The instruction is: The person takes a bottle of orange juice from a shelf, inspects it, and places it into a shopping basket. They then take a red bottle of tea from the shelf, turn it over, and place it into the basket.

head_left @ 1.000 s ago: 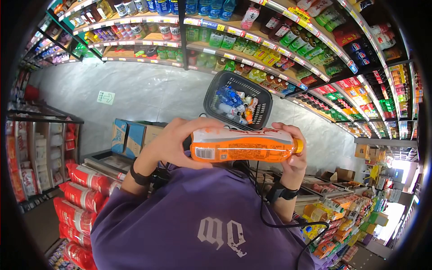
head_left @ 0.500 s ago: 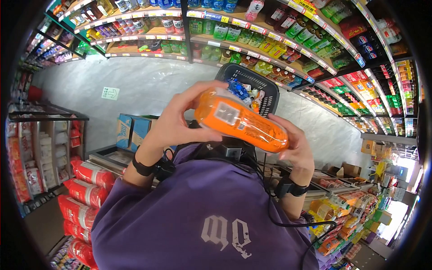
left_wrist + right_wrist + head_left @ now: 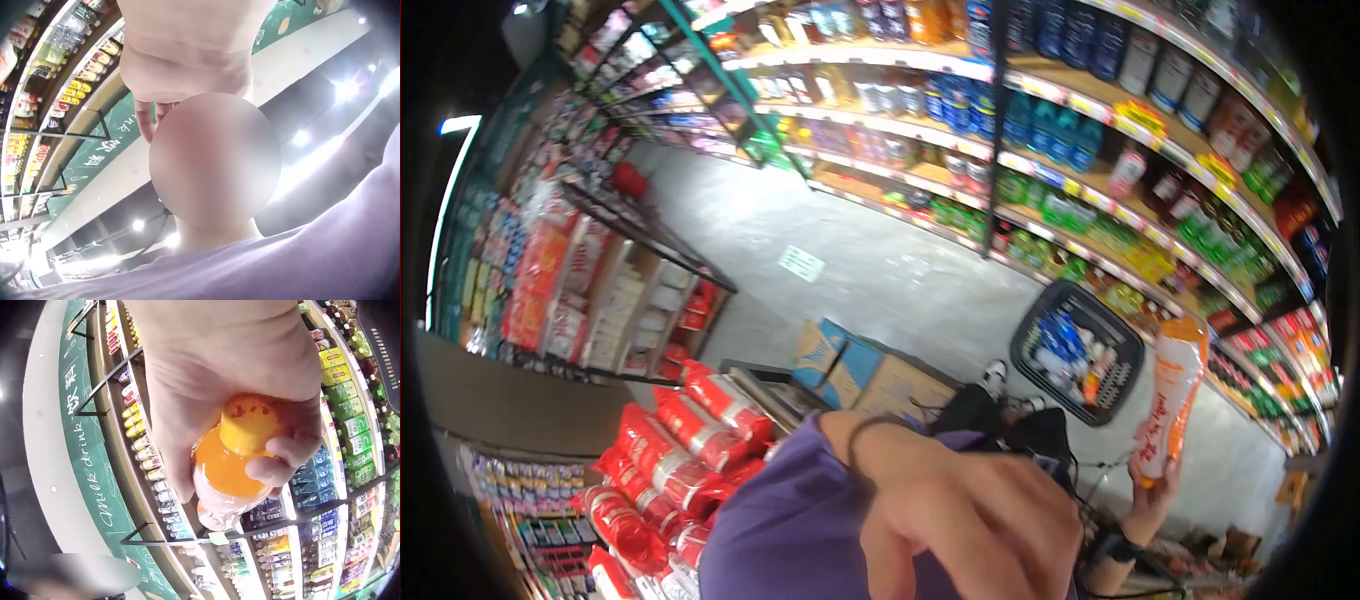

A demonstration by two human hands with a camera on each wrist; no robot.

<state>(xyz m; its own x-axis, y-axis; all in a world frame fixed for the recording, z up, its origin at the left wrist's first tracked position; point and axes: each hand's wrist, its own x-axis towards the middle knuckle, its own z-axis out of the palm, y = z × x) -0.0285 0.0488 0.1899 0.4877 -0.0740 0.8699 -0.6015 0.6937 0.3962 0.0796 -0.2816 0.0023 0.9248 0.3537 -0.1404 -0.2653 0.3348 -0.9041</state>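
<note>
We find the right hand holding an orange drink bottle by its cap end, with the bottle's base raised towards the drinks shelves. In the right wrist view the thumb and fingers are curled round the bottle's neck just below the yellow cap, and the bottle points away from the camera towards shelf rows of bottles. The grip is closed on the bottle; the label is white and orange, its print too blurred to read.

The left hand is raised close before the head camera, blurred, with the fingers loosely spread and nothing held in them. In the left wrist view the same hand shows its palm side, fingers hanging relaxed and empty.

A black shopping basket stands on the grey floor just left of the bottle in the head view, filled with bottles and packets. We note cardboard boxes near the person's purple shirt, and red packs stacked to the left.
</note>
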